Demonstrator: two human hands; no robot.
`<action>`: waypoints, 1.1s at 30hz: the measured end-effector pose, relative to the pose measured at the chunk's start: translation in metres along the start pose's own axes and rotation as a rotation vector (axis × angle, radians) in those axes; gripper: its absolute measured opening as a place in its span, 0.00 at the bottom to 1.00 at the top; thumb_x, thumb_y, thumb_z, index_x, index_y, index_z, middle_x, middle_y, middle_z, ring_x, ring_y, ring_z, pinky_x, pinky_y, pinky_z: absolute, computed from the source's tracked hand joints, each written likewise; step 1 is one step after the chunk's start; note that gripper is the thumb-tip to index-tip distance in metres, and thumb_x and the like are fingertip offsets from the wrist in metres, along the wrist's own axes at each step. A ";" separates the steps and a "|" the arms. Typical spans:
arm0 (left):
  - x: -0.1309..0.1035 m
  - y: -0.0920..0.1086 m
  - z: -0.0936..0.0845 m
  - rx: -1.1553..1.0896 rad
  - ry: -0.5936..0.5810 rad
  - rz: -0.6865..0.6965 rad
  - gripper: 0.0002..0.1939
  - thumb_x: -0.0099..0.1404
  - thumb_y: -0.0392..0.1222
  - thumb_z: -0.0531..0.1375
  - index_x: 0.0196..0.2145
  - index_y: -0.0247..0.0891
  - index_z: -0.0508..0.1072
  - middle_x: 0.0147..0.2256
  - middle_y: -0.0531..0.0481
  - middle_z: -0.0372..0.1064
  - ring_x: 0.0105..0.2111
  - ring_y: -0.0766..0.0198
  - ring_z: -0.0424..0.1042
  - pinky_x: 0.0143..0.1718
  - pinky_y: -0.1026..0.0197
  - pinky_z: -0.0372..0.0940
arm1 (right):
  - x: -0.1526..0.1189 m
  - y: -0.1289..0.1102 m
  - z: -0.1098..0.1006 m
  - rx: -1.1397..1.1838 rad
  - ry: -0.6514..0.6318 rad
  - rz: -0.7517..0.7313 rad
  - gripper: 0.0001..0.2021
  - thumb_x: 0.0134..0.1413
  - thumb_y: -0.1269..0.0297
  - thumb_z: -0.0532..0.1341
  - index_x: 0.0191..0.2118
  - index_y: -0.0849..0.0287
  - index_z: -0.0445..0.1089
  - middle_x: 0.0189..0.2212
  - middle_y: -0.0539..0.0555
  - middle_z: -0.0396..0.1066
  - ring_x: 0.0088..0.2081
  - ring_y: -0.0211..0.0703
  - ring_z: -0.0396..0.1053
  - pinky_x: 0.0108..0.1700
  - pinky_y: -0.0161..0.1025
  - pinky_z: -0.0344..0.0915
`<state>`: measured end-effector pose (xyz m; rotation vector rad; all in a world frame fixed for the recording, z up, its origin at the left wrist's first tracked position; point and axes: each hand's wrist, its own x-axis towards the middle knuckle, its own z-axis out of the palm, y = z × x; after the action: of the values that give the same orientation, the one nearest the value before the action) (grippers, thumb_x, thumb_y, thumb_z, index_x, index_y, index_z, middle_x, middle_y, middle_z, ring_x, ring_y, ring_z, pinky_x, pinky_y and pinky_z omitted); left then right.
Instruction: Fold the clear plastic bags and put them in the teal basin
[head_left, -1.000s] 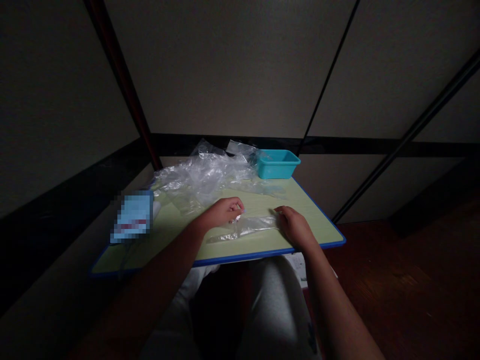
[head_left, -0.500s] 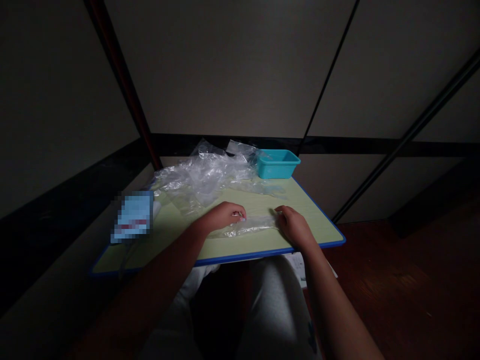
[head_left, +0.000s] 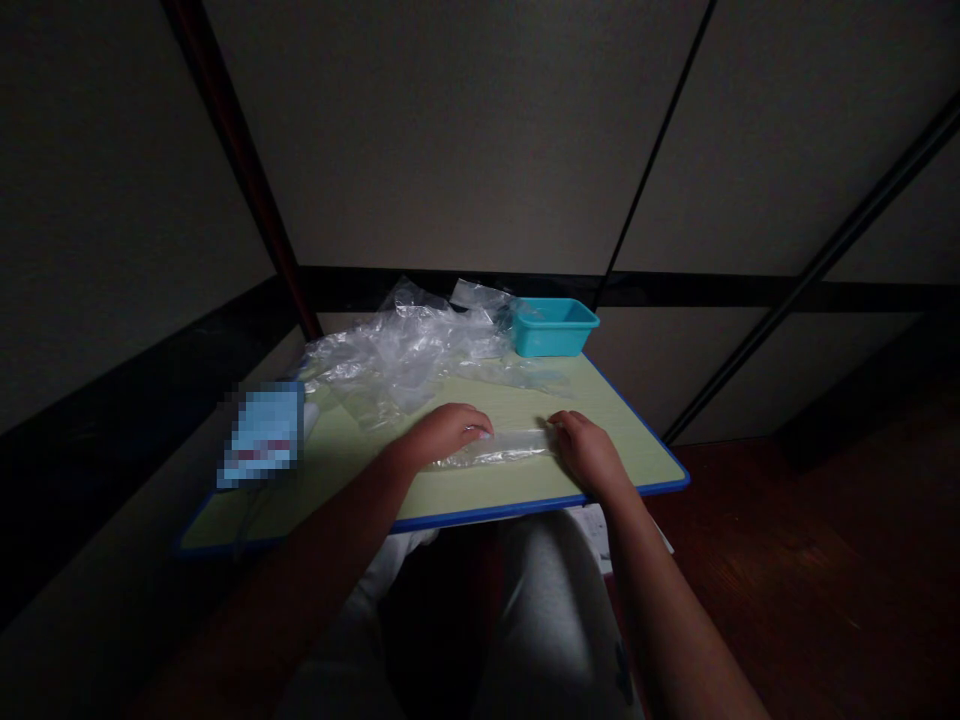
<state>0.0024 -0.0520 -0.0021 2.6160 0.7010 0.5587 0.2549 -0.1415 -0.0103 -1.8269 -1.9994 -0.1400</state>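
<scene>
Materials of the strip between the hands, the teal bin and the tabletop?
Strip: likely thin clear plastic film, glossy; see-through, with bright glints along it.
Teal bin: probably rigid moulded plastic, satin; uniform colour, rounded corners, thick rim.
Tabletop: perhaps laminated board, low sheen; flat pale surface, blue edging. Core not visible.

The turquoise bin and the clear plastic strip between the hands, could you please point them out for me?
Turquoise bin (head_left: pixel 551 342): head view, front wall.
Clear plastic strip (head_left: pixel 516 446): head view, middle stretch.
</scene>
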 end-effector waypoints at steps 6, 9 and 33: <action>0.000 -0.002 0.002 0.100 0.008 -0.001 0.10 0.65 0.39 0.54 0.39 0.41 0.76 0.36 0.50 0.72 0.38 0.63 0.70 0.40 0.65 0.61 | 0.001 -0.001 0.002 -0.029 -0.023 0.024 0.13 0.54 0.73 0.52 0.44 0.57 0.67 0.41 0.56 0.71 0.39 0.42 0.70 0.39 0.34 0.58; 0.000 0.003 -0.002 0.154 0.069 0.007 0.10 0.65 0.39 0.55 0.39 0.42 0.76 0.36 0.50 0.71 0.38 0.63 0.70 0.41 0.64 0.61 | 0.001 -0.001 0.002 -0.032 -0.027 0.027 0.13 0.55 0.72 0.52 0.45 0.57 0.67 0.42 0.56 0.71 0.39 0.42 0.70 0.39 0.34 0.59; 0.005 0.028 0.020 0.244 -0.208 0.111 0.24 0.69 0.48 0.51 0.61 0.53 0.53 0.61 0.50 0.53 0.65 0.59 0.40 0.60 0.37 0.25 | -0.001 0.010 -0.006 0.249 0.002 0.157 0.13 0.57 0.61 0.53 0.44 0.58 0.68 0.25 0.52 0.71 0.26 0.41 0.66 0.29 0.35 0.57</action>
<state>0.0264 -0.0771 -0.0047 2.8997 0.5924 0.2377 0.2661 -0.1436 -0.0074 -1.8103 -1.7730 0.1470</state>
